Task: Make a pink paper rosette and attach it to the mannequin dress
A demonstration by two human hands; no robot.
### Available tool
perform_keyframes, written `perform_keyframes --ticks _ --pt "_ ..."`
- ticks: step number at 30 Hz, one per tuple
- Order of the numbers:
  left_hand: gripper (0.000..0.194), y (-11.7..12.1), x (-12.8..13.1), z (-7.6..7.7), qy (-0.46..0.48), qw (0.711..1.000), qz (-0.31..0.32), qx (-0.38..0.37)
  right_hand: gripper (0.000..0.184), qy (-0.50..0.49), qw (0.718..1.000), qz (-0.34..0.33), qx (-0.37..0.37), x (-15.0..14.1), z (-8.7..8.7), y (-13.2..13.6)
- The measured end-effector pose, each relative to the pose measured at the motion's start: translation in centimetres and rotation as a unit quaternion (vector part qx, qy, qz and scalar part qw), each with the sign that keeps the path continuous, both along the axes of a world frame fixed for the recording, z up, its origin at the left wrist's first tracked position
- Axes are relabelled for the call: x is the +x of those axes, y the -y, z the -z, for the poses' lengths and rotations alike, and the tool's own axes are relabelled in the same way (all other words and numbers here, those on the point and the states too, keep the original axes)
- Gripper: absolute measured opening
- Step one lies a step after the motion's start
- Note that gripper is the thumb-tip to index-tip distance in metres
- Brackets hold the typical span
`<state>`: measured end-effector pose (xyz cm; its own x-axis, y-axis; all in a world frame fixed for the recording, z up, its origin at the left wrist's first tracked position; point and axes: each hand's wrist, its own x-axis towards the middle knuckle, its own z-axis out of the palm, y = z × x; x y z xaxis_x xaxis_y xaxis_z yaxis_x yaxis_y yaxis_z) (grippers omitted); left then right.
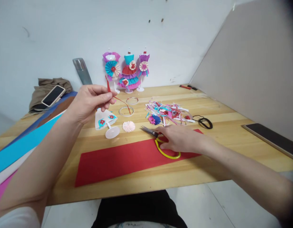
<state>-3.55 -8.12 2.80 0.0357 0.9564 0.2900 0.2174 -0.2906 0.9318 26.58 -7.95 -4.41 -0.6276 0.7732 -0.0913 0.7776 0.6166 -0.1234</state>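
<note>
Soft, fairly even indoor light, its source out of view. The bottle (82, 72) behind the left hand (95, 99) catches a dull sheen; faint shadow lies beneath the right hand (176, 139). Well right of that hand, the picture's edge darkens and blurs, and the nearer forearms look stretched

readable text: none | phone (53, 95), left of frame: dark screen, nothing legible | device (271, 138), right edge: dark face, nothing legible | garment (134, 225), bottom edge: faint marks, unreadable
</note>
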Motion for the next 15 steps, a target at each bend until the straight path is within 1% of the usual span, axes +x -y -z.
perform_keyframes --ticks 1,2,3,4,5,6,7,8,9,10,11,13,15 --pt "0.017 -0.1 -0.1 0.2 0.016 1.000 0.010 -0.014 0.044 0.041 0.999 0.004 -0.014 -0.4 -0.2 0.3" --pt "0.017 -0.2 -0.3 0.4 0.030 0.999 0.022 -0.029 0.044 0.075 0.997 0.007 -0.022 -0.8 -0.4 0.6" --pt "0.018 -0.2 -0.4 0.6 0.044 0.997 0.034 -0.044 0.038 0.108 0.994 0.010 -0.019 -1.3 -0.7 0.8" --pt "0.018 -0.2 -0.5 0.8 0.059 0.996 0.047 -0.054 0.033 0.124 0.992 0.020 -0.006 -1.7 -1.0 0.9" --pt "0.019 -0.3 -0.6 1.0 0.073 0.993 0.061 -0.063 0.030 0.114 0.993 0.033 0.013 -2.2 -1.3 0.9" --pt "0.020 -0.4 -0.6 1.2 0.085 0.991 0.075 -0.069 0.031 0.071 0.996 0.044 0.031 -2.6 -1.6 0.7" --pt "0.022 -0.5 -0.6 1.5 0.093 0.989 0.090 -0.072 0.034 -0.005 0.998 0.049 0.042 -3.1 -1.9 0.4" --pt "0.023 -0.6 -0.6 1.8 0.097 0.987 0.103 -0.075 0.039 -0.109 0.992 0.041 0.041 -3.6 -2.2 0.0" --pt "0.024 -0.7 -0.6 2.0 0.097 0.985 0.116 -0.078 0.041 -0.231 0.973 0.015 0.022 -4.1 -2.4 -0.5" --pt "0.025 -0.8 -0.5 2.2 0.094 0.984 0.128 -0.079 0.041 -0.330 0.944 -0.017 -0.020 -4.7 -2.6 -1.1" --pt "0.025 -0.8 -0.4 2.5 0.089 0.983 0.137 -0.079 0.039 -0.389 0.918 -0.040 -0.065 -5.4 -2.8 -1.7" --pt "0.023 -0.9 -0.3 2.7 0.078 0.983 0.150 -0.073 0.035 -0.447 0.880 -0.059 -0.151 -6.9 -2.8 -2.9" --pt "0.021 -0.9 -0.4 2.8 0.062 0.983 0.159 -0.065 0.030 -0.482 0.849 -0.054 -0.209 -8.3 -2.5 -3.9"
